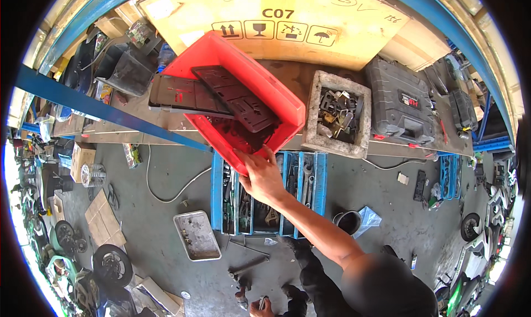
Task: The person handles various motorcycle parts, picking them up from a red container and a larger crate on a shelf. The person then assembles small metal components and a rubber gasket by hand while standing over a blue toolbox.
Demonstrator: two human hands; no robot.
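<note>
My right hand (261,176) reaches up from the lower right and grips the near rim of a red plastic bin (266,68) on the workbench. The bin is tilted, its opening towards me. Two black plastic panels lie in it: a long one (243,100) slants across the opening, and another (185,94) sticks out over the left side. Darker small things at the bin's bottom are hard to make out. At the lower edge of the view, my left hand (262,307) is closed around a small greyish thing, partly cut off by the frame.
Right of the bin stand a worn foam box (313,130) of metal parts and a black tool case (399,98). Below the bench is an open blue toolbox (217,198) with wrenches. A metal tray (197,235), a black bucket (347,222) and loose tools lie on the floor.
</note>
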